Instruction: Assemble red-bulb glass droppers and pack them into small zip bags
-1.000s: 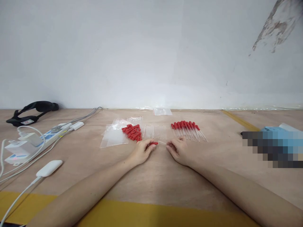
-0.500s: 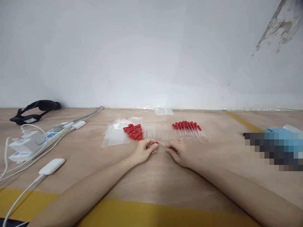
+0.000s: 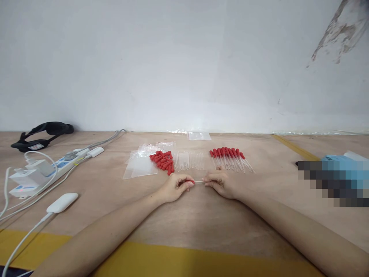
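My left hand (image 3: 174, 187) pinches a small red rubber bulb (image 3: 190, 181) between thumb and fingers. My right hand (image 3: 221, 182) pinches the other end of a thin clear glass tube (image 3: 198, 181) that runs between the two hands, meeting the bulb. Both hands rest low over the wooden table (image 3: 201, 219). Just behind them lie a pile of loose red bulbs (image 3: 163, 160), a row of bare clear tubes (image 3: 189, 160) and a row of finished droppers with red bulbs (image 3: 230, 157).
Clear plastic bags (image 3: 140, 166) lie left of the bulbs, another small bag (image 3: 198, 135) by the wall. A power strip with plugs and cables (image 3: 43, 169), a white adapter (image 3: 62, 202) and a black strap (image 3: 40, 134) sit at the left. A blue object (image 3: 340, 165) lies right.
My hands have drawn slightly closer and nearer to me, and the tube now lies level between them with the red bulb at its left end.
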Tool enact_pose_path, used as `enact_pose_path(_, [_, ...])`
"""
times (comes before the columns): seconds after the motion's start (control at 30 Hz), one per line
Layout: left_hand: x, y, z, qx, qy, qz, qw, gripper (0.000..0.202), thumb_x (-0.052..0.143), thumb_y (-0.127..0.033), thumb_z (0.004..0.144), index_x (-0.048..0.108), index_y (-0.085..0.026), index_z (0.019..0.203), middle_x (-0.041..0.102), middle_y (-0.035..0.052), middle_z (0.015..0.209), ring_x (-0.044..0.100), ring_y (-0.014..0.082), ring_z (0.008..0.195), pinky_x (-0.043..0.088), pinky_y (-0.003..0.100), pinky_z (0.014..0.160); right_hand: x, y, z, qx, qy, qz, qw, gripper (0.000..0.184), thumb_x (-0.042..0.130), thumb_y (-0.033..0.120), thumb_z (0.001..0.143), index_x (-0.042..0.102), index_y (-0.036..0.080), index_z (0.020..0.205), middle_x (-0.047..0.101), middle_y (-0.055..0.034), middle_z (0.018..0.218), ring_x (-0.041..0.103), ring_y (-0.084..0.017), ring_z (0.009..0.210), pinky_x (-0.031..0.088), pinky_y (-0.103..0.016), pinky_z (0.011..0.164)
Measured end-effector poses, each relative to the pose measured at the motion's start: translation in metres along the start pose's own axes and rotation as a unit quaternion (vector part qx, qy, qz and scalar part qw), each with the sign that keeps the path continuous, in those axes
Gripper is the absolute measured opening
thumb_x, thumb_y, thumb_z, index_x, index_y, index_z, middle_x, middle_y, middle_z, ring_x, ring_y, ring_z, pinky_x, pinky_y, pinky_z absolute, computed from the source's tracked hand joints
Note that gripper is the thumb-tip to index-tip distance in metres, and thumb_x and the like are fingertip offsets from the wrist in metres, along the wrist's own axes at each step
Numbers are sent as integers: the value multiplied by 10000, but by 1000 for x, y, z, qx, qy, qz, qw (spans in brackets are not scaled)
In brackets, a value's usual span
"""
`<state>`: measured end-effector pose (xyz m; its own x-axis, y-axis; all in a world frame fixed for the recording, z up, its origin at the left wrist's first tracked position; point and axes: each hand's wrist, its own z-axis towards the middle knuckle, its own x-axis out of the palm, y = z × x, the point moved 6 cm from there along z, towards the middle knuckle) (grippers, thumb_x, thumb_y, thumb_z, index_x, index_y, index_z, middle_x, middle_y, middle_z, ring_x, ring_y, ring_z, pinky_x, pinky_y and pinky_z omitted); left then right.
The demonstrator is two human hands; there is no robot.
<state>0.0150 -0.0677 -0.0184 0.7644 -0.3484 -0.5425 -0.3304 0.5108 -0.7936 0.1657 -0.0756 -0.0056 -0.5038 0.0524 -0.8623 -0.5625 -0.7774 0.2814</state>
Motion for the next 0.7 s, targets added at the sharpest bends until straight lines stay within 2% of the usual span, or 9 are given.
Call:
enact_pose_path(0.07, [1, -2, 0, 9, 2, 37, 999, 224, 470, -299, 824, 612, -126, 830, 549, -3, 589, 488, 87, 534, 379, 189, 514, -2, 1, 0, -10, 15, -28, 999, 210, 400, 237, 868, 603, 222, 815, 640, 15, 791, 528, -101, 659, 293, -299, 783])
enact_pose_path(0.17, [-1, -5, -1, 17, -16, 97, 995, 217, 478, -298, 820, 626, -140, 825, 580, 1, 614, 477, 85, 527, 367, 188, 503, -6, 5, -1, -18, 4, -74, 997, 241, 374, 235, 875, 613, 219, 848, 634, -4, 810, 520, -109, 664, 284, -302, 765])
enact_pose_path(0.37, [-1, -12, -4, 66, -34, 173, 982, 178, 494, -260, 818, 634, -156, 853, 633, 11, 710, 525, 98, 599, 392, 196, 567, -7, 19, 1, 2, -22, -132, 991, 287, 350, 252, 883, 631, 199, 878, 620, -30, 764, 486, -120, 636, 266, -304, 703])
enact_pose_path(0.53, [0, -15, -5, 102, -38, 216, 970, 171, 488, -260, 822, 621, -154, 842, 626, 24, 725, 541, 120, 657, 408, 216, 612, 3, 20, 3, 44, 13, -121, 992, 289, 329, 239, 892, 607, 191, 828, 641, -18, 751, 487, -121, 621, 253, -303, 688])
enact_pose_path(0.7, [-1, -14, -3, 121, -32, 218, 968, 174, 487, -261, 823, 614, -152, 869, 627, 36, 759, 551, 131, 697, 414, 225, 639, 14, 15, 8, 64, 40, -86, 993, 292, 313, 236, 899, 578, 187, 786, 649, -5, 745, 513, -120, 638, 252, -301, 713])
